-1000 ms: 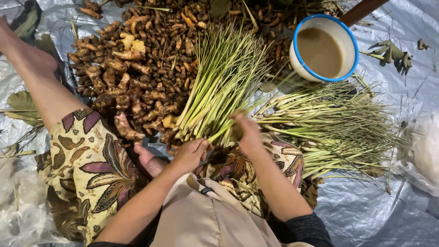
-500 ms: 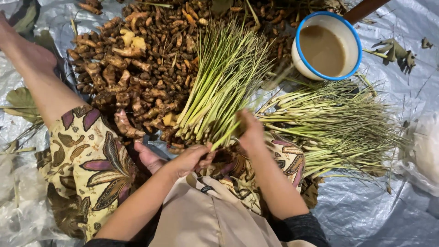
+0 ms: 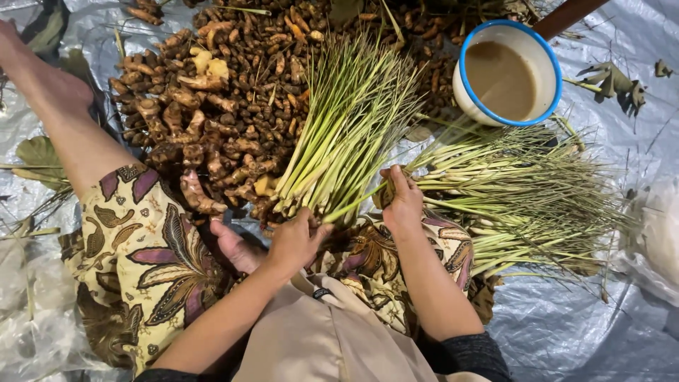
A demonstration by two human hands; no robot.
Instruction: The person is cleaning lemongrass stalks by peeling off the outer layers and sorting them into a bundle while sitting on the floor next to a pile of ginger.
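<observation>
Left hand [image 3: 296, 240] closed on cut ends of upright lemongrass bundle [image 3: 346, 134], beside root heap [image 3: 219, 106]; right hand [image 3: 403, 201] pinches single stalk [image 3: 353, 207] (drawn from side pile [image 3: 523, 191]). Judgement: align butt ends flush, keep left grip firm

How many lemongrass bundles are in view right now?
2: one upright lemongrass bundle above the left hand; one sideways lemongrass bundle beside the right hand.
</observation>
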